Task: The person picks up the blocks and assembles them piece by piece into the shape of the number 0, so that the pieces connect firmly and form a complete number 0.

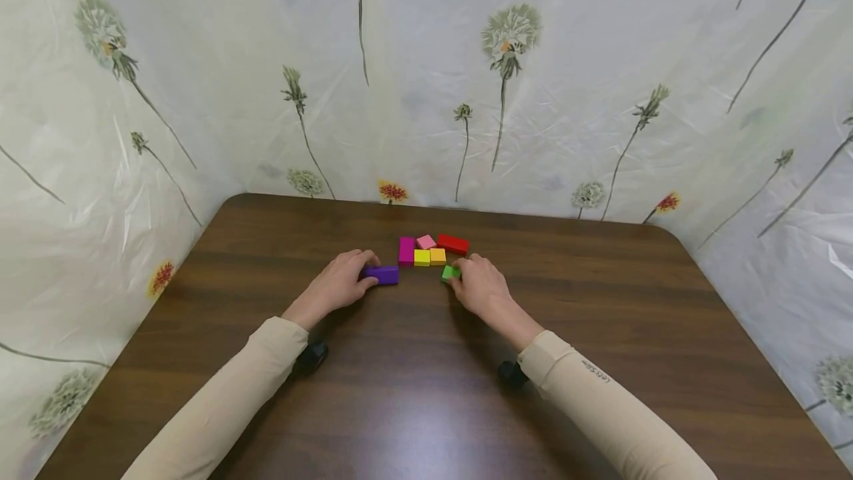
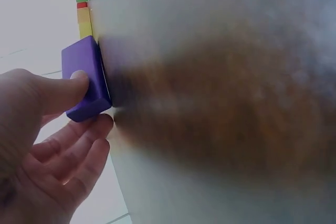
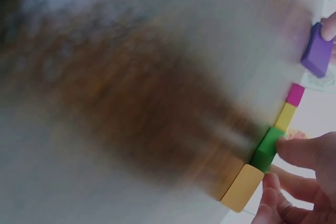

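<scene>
Thumb and fingers of the left hand [image 1: 340, 280] pinch a purple block [image 1: 384, 275], left of the group; the left wrist view shows the thumb on the purple block [image 2: 84, 77]. The right hand [image 1: 481, 284] pinches a green block [image 1: 449, 273] just below the group's right part. In the head view, a magenta block [image 1: 406, 251] stands beside a yellow block [image 1: 422, 258] and an orange block [image 1: 437, 256], with a pink block [image 1: 426, 242] and a tilted red block [image 1: 453, 244] behind. An orange-tan block [image 3: 242, 188] appears beside the green block [image 3: 268, 149] in the right wrist view.
All the blocks are on a dark brown wooden table [image 1: 413, 361] with rounded far corners. A pale flowered sheet [image 1: 413, 95] hangs behind it and along both sides. Dark wrist devices show under both forearms.
</scene>
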### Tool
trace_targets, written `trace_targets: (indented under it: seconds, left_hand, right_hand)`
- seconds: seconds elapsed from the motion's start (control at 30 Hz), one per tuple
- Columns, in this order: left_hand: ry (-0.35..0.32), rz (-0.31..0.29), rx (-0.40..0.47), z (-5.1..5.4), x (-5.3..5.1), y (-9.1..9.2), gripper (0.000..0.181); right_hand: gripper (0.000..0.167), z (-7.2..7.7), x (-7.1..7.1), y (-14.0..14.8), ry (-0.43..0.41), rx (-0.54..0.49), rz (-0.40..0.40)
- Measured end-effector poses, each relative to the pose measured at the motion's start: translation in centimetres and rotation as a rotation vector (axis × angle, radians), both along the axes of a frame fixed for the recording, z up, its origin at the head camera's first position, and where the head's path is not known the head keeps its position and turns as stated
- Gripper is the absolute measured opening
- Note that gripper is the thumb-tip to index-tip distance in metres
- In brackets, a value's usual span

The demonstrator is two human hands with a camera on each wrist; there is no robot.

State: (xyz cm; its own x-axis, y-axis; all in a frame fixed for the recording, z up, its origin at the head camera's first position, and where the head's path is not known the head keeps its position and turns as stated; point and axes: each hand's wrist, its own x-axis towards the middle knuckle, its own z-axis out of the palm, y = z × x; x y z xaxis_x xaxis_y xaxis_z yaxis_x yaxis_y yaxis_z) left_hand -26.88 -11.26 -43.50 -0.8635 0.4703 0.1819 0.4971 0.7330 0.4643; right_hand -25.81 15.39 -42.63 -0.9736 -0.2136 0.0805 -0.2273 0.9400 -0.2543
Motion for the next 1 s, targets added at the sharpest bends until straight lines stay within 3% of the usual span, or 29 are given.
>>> trace_targets:
  seconds: [0.27, 0.5, 0.77, 1.0]
  left_hand:
    - [-0.015, 0.002, 0.077, 0.1, 0.2, -0.1, 0.021]
    - [-0.062, 0.041, 0.169, -0.1, 0.6, -0.3, 0.02]
    - [-0.181, 0.078, 0.284, 0.4, 1.5, 0.0, 0.021]
    - [-0.285, 0.059, 0.353, 1.1, 2.5, 0.3, 0.024]
  right_hand:
    - [0.032, 0.1, 0.0, 0.2, -0.005, -0.024, 0.003]
    - [0.032, 0.1, -0.2, 0.2, -0.005, -0.036, 0.013]
    - [0.032, 0.0, -0.2, 0.5, -0.006, -0.038, 0.018]
    - [0.032, 0.0, -0.3, 0.7, 0.004, -0.047, 0.026]
